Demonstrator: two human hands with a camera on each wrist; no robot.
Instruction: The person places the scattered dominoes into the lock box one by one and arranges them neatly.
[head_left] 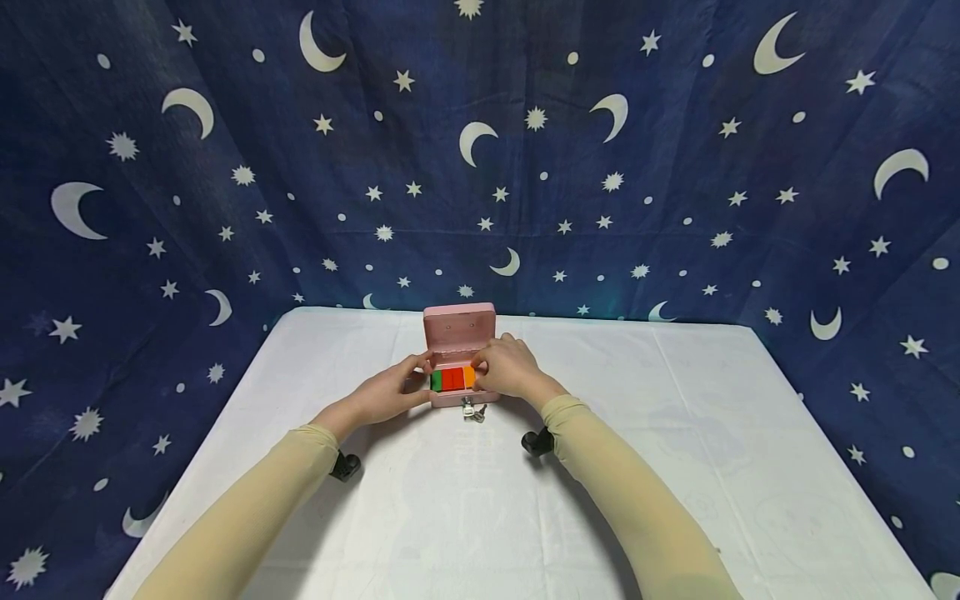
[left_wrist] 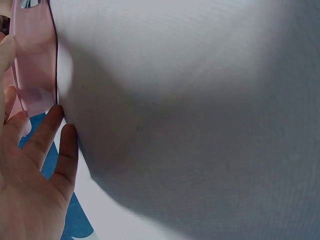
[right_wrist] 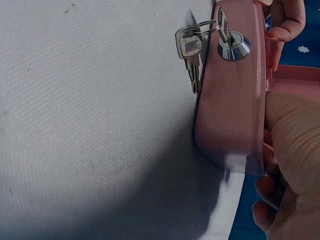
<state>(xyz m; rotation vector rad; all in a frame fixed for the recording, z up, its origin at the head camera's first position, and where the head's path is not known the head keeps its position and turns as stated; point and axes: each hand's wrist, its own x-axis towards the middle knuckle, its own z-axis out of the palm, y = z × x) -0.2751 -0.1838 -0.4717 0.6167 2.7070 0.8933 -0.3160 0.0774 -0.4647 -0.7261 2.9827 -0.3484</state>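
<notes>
- Near the centre of the head view, a pink metal box [head_left: 450, 401] sits close to the far edge of the white-covered table [head_left: 420, 508], its lid [head_left: 459, 331] raised and leaning back.
- Inside the box, from left to right in that view, you have a green block [head_left: 437, 381], a red block [head_left: 452, 379] and an orange block [head_left: 469, 377], side by side.
- Just left of centre, your left hand [head_left: 382, 394] is at the box's left end, thumb by the front corner and forefinger at the rim further back, so thumb and fingers are apart. At the lower left of the left wrist view, your other fingers spread loosely beside the box's end.
- Just right of centre, your right hand [head_left: 512, 368] reaches over the box's right side, fingertips down at the orange block. You cannot tell whether they are pinched on it; at the right of the right wrist view the box wall hides the fingertips.
- Toward the upper right of the right wrist view, a round silver lock [right_wrist: 234, 47] sits on the front wall with a key [right_wrist: 223, 22] in it; a second key [right_wrist: 190, 46] hangs beside it.
- Across the top of the head view, you face a dark blue cloth [head_left: 675, 275] printed with pale moons and stars.
</notes>
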